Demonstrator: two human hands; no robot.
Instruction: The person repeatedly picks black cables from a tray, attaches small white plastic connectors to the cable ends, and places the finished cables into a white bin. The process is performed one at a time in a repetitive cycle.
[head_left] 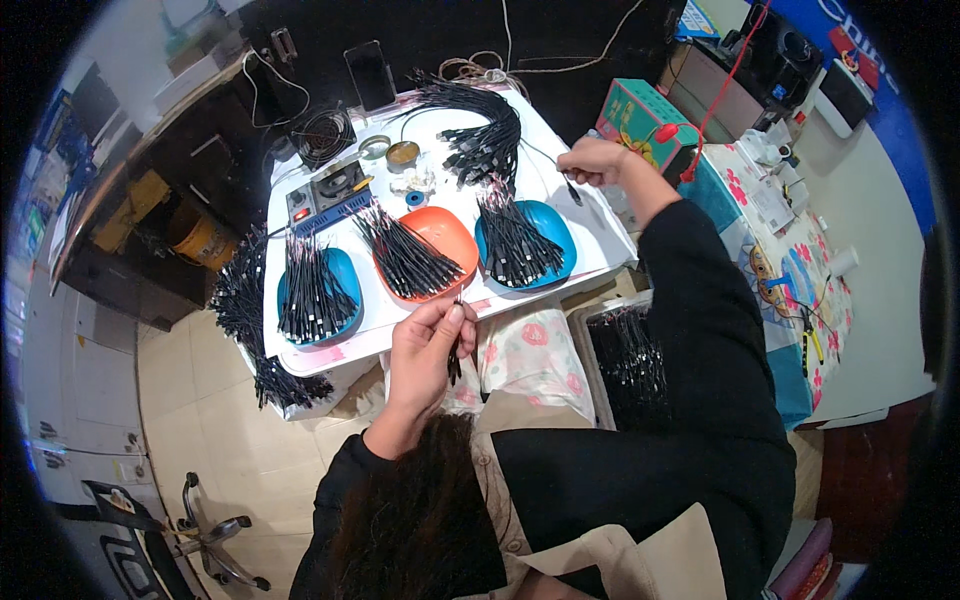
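Your left hand [428, 345] is raised just in front of the near edge of the white table [590, 235], its thumb and fingers pinched together on a short black cable [455, 352] that hangs down from the fingertips. Your right hand [592, 160] is stretched out well away from the left one, over the far right part of the table, fingers closed around a thin dark tool [570, 188] whose tip points down toward the table top (what kind of tool it is, you cannot tell from here).

Just beyond your left hand sits an orange tray [452, 232] loaded with a bundle of black cables. To the left of that hand lies a blue tray [343, 275], also full of cables, and between your two hands is a second blue tray [556, 232] with another bundle, just below and to the left of your right hand. Beyond the right hand's fingers, a thick sheaf of black cables [480, 130] fans across the far end of the table. Further left of the left hand, a small grey box with a red button [320, 195] stands on the table. More black cables fill a bin [625, 365] on the floor, below your right forearm.
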